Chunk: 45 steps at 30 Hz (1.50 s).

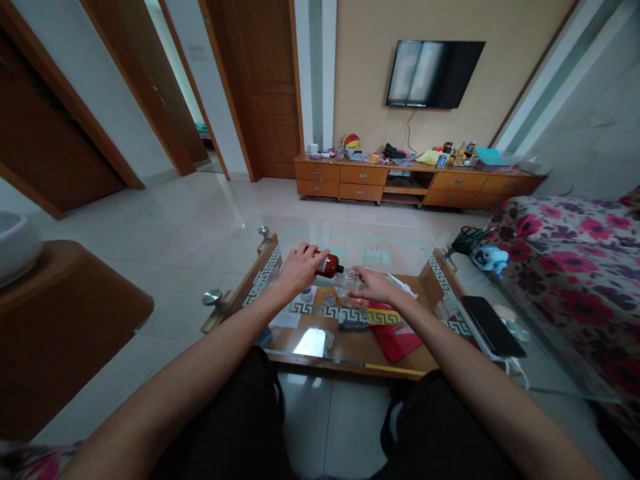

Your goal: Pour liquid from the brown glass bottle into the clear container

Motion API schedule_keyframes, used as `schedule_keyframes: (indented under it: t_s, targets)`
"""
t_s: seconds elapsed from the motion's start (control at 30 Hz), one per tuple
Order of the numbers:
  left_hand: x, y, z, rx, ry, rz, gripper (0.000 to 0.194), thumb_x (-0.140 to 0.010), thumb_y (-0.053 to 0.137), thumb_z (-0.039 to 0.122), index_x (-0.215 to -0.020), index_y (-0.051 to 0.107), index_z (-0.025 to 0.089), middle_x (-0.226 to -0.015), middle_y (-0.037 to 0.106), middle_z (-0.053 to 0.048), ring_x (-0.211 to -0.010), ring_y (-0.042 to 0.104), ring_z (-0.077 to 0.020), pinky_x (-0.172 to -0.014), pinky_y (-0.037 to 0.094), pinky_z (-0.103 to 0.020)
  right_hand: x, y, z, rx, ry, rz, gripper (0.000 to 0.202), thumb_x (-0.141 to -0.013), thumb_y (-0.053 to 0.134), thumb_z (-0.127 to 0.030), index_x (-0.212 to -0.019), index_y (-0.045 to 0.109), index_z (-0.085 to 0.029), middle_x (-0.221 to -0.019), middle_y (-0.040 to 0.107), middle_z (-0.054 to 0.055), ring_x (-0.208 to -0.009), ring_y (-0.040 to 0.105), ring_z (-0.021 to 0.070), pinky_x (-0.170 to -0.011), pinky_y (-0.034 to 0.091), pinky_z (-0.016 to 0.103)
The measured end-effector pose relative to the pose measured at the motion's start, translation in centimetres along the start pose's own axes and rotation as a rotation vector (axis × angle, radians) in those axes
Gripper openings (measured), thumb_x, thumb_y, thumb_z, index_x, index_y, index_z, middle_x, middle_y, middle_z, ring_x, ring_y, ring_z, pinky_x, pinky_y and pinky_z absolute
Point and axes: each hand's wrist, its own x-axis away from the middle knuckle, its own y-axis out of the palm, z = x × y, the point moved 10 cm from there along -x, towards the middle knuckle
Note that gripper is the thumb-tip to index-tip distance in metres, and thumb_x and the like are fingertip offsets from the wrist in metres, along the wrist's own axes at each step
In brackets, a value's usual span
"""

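Note:
My left hand (303, 266) is wrapped round a reddish-brown bottle (328, 265), which is tipped on its side with its black neck pointing right. The neck is at the rim of a clear transparent bowl (345, 288). On the bowl's right side, my right hand (371, 284) grips its edge with thumb and fingers. Both hands are above the glass-topped coffee table (320, 363). Whether liquid is leaving the bottle is too small to tell.
A black phone (493, 327) with a white cable lies on the glass at the right. A blue-and-white pack (490, 259) is near the flowered sofa (575, 287). Behind stand a clear container (373, 255) and a long TV cabinet (363, 183). Red items show under the glass.

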Motion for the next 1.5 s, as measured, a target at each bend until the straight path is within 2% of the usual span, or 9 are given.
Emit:
schedule_keyframes:
  t_s: [0.13,0.33,0.57,0.77,0.83,1.07,1.23,1.37,1.5]
  targets:
    - [0.1,0.5,-0.3,0.008,-0.013,-0.022,0.071,-0.088,0.067,0.015,-0.153,0.045,0.031,-0.137,0.061,-0.013,-0.124,0.048,-0.0347,-0.096,0.045,-0.044,0.0,0.1,0.1,0.001,0.001,-0.003,0.079,-0.081,0.082,-0.055,-0.147,0.056,-0.021,-0.142,0.068,0.014,-0.121,0.068,0.0342,-0.104,0.053,0.045]
    - [0.5,1.8,-0.9,0.058,-0.037,-0.08,0.073,-0.087,0.076,0.029,-0.153,0.045,0.031,-0.13,0.065,-0.013,-0.119,0.053,-0.0339,-0.085,0.048,-0.037,0.1,0.3,0.7,0.021,0.042,-0.016,0.079,-0.081,0.083,-0.055,-0.148,0.055,-0.023,-0.141,0.069,0.014,-0.12,0.069,0.0355,-0.103,0.054,0.047]
    - [1.0,2.9,-1.6,0.104,-0.078,-0.116,0.075,-0.081,0.081,0.034,-0.149,0.049,0.031,-0.128,0.067,-0.012,-0.116,0.058,-0.034,-0.084,0.05,-0.038,0.2,0.5,1.2,0.025,0.058,-0.023,0.079,-0.081,0.083,-0.055,-0.147,0.056,-0.021,-0.138,0.07,0.016,-0.116,0.071,0.0354,-0.1,0.055,0.046]
    - [1.1,4.2,-1.8,0.236,-0.116,-0.138,0.077,-0.076,0.084,0.048,-0.145,0.054,0.03,-0.116,0.073,-0.01,-0.106,0.067,-0.0317,-0.085,0.051,-0.04,0.7,0.5,1.0,0.033,0.085,-0.048,0.104,-0.079,0.085,-0.052,-0.165,0.034,-0.024,-0.14,0.07,0.014,-0.116,0.072,0.0343,-0.098,0.054,0.042]
    - [1.0,4.4,-1.9,0.298,-0.14,-0.124,0.077,-0.078,0.082,0.051,-0.146,0.053,0.03,-0.116,0.074,-0.01,-0.104,0.07,-0.031,-0.084,0.052,-0.04,0.8,0.6,0.8,0.046,0.083,-0.056,0.106,-0.079,0.085,-0.053,-0.166,0.032,-0.024,-0.142,0.069,0.015,-0.118,0.071,0.0352,-0.1,0.054,0.043]
    - [0.6,4.5,-2.2,0.383,-0.206,-0.098,0.076,-0.078,0.081,0.056,-0.144,0.054,0.031,-0.117,0.076,-0.008,-0.1,0.073,-0.0312,-0.079,0.052,-0.038,0.0,0.4,0.2,0.026,0.041,-0.002,0.09,-0.087,0.073,-0.068,-0.16,0.045,-0.022,-0.152,0.06,0.017,-0.132,0.063,0.0382,-0.111,0.05,0.05]
    - [0.2,4.1,-1.8,0.409,-0.204,-0.077,0.077,-0.077,0.083,0.058,-0.142,0.053,0.031,-0.116,0.076,-0.007,-0.104,0.074,-0.0322,-0.082,0.052,-0.038,-0.1,-0.6,-0.6,0.061,-0.015,0.04,0.077,-0.089,0.072,-0.066,-0.152,0.056,-0.024,-0.141,0.066,0.014,-0.126,0.065,0.0342,-0.109,0.051,0.046]
    - [0.0,4.8,-2.0,0.442,-0.264,-0.082,0.075,-0.072,0.085,0.063,-0.134,0.056,0.03,-0.111,0.077,-0.007,-0.102,0.074,-0.0337,-0.083,0.052,-0.039,0.3,-1.4,0.6,0.111,0.025,0.06,0.078,-0.087,0.075,-0.065,-0.149,0.059,-0.021,-0.133,0.068,0.015,-0.12,0.067,0.0328,-0.106,0.051,0.044]
    - [0.3,5.8,-2.6,0.521,-0.316,-0.119,0.073,-0.07,0.085,0.064,-0.128,0.058,0.029,-0.112,0.077,-0.007,-0.105,0.074,-0.034,-0.083,0.054,-0.039,1.1,-2.6,2.9,0.101,0.062,0.123,0.079,-0.087,0.076,-0.063,-0.152,0.054,-0.023,-0.146,0.063,0.016,-0.133,0.061,0.0341,-0.113,0.046,0.048]
